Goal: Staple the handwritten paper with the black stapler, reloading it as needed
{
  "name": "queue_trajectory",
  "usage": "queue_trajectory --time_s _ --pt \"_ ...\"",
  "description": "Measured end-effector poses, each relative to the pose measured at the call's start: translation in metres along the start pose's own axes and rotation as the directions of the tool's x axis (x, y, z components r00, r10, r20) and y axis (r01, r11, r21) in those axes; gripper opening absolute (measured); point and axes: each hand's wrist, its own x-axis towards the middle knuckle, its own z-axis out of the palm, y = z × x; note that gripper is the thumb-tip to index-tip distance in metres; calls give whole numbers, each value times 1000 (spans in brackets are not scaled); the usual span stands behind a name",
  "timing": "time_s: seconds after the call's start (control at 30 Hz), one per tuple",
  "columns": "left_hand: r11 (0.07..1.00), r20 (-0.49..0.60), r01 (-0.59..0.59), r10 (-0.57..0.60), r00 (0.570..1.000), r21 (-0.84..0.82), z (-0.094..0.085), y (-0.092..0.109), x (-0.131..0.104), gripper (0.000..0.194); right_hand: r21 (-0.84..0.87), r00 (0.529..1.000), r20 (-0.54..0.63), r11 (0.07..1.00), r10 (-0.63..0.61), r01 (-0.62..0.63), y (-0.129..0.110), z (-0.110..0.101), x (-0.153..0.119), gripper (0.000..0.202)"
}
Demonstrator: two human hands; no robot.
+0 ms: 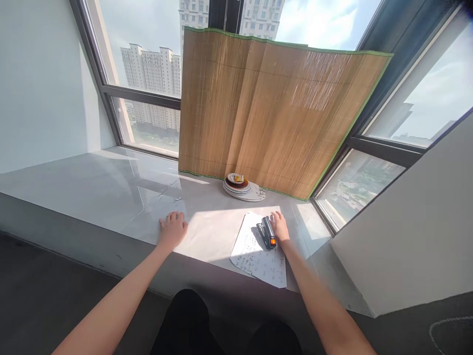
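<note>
A big window with a dark frame looks out on tall buildings. A brown mat with green edges stands up against it. In front is a wide, pale ledge, partly lit by the sun. On the ledge, close to the person, lie some papers with writing on them — their near end sticks out past the edge. Near the foot of the mat sits a pile of plates, with something yellow on top. The left hand rests on the ledge, well apart from the papers, its fingers loose and holding nothing. The right hand is just beside the stapler, fingers loosely bent and not wrapped around it; I can't tell if they touch it. The stapler lies on the papers, its orange end toward the person. This looks like a reaching or letting-go step — picking the stapler up would need those fingers to close around it.
</note>
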Motion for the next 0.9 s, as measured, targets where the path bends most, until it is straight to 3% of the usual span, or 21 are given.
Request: queue_trajectory --time_s 0.2,0.43,0.57,0.73,0.9 --pt "1000 2 1 -1 1000 20 2 1 1 51 -190 983 180 979 -41 75 -35 49 0 22" --pt "1000 -20 8 -8 1000 20 9 -4 4 48 -194 917 356 946 -180 260 -122 141 -10 28" --pt "999 -71 -5 8 997 42 16 -10 5 48 -229 871 442 913 -213 339 -155 175 -9 37" --pt "996 -95 -34 42 995 86 20 -15 6 48 -254 867 467 913 -172 318 -154 179 -8 51" --pt "994 -103 -34 44 994 100 21 -16 7 46 -294 867 484 912 -116 286 -125 150 -9 57"
